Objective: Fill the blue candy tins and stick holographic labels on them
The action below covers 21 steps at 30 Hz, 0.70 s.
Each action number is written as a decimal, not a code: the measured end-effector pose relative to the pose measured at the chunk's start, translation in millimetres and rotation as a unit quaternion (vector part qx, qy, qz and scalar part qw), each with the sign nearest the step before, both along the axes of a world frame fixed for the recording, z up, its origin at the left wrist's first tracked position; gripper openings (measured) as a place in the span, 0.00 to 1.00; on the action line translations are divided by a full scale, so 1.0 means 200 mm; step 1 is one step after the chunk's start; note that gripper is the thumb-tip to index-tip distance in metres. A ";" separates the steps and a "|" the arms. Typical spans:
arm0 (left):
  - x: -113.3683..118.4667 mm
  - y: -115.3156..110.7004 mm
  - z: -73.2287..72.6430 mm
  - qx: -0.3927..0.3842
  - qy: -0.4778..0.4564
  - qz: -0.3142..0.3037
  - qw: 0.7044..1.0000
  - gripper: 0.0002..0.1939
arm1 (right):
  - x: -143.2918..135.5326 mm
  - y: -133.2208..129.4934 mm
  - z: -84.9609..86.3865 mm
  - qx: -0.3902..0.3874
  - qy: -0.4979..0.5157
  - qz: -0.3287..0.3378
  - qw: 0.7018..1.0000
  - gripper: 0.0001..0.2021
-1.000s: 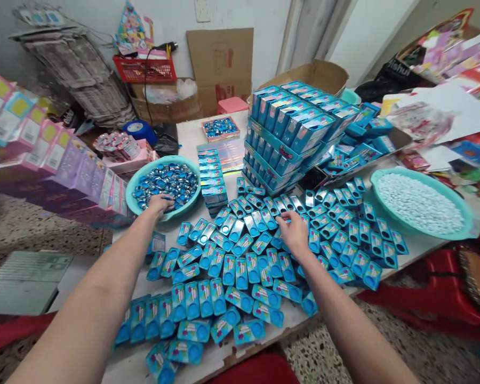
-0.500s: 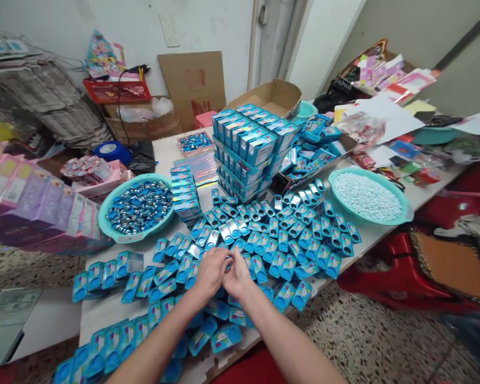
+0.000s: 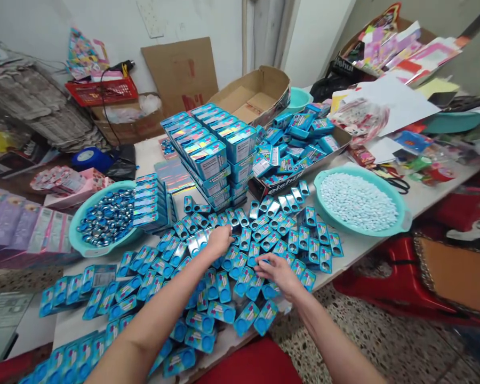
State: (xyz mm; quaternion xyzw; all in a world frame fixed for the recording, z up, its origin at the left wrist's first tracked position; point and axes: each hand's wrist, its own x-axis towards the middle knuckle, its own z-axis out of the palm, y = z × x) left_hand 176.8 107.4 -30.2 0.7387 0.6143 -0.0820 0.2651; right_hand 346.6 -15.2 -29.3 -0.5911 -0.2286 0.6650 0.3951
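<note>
Many small blue boxes with round holes or blue round pieces (image 3: 246,318) lie spread over the white table (image 3: 70,321). My left hand (image 3: 221,241) is over the middle of the spread, its fingers closed and pointing down at a box; what they hold, if anything, is too small to name. To its right, my right hand (image 3: 272,271) hovers over the boxes with its fingers apart, nothing visible in it. A teal basin of blue and silver round pieces (image 3: 109,217) is at the left, and a teal basin of pale candies (image 3: 358,200) at the right.
Stacked blue boxes (image 3: 208,154) rise behind the spread, beside a carton of loose blue boxes (image 3: 300,140). An open cardboard tray (image 3: 250,96) stands behind. Purple packages (image 3: 24,224) line the left edge; a red chair (image 3: 388,277) is at the right.
My hands, together before, have parted: the left is now farther forward over the boxes, the right has moved right and opened. The view has shifted a little.
</note>
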 end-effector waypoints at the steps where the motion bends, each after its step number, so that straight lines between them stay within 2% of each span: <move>1: 0.03 0.02 0.00 -0.003 0.021 -0.002 1.000 0.11 | 0.04 0.02 -0.02 0.012 -0.039 0.009 0.999 0.14; 4: 0.11 0.05 0.00 -0.016 0.070 -0.006 0.997 0.15 | 0.12 0.09 -0.07 0.026 -0.096 0.026 0.995 0.12; 6: 0.15 0.07 0.01 -0.022 0.091 -0.005 0.996 0.15 | 0.13 0.15 -0.09 0.018 -0.116 0.034 0.993 0.10; 8: 0.18 0.08 0.02 -0.028 0.103 -0.002 0.994 0.14 | 0.11 0.21 -0.10 0.015 -0.187 0.072 0.980 0.07; 11: 0.17 0.08 0.02 -0.032 0.105 0.005 0.994 0.16 | 0.04 0.32 -0.10 0.032 -0.346 0.199 0.916 0.02; 13: 0.15 0.07 0.01 -0.031 0.096 0.008 0.995 0.18 | -0.02 0.39 -0.09 0.040 -0.409 0.258 0.875 0.02; 18: 0.10 0.00 -0.02 -0.015 0.052 0.020 0.998 0.15 | -0.15 0.51 -0.06 0.040 -0.511 0.324 0.795 0.17; 21: -0.03 -0.09 -0.01 0.000 -0.022 0.039 0.999 0.12 | -0.19 0.52 -0.04 0.042 -0.553 0.360 0.751 0.20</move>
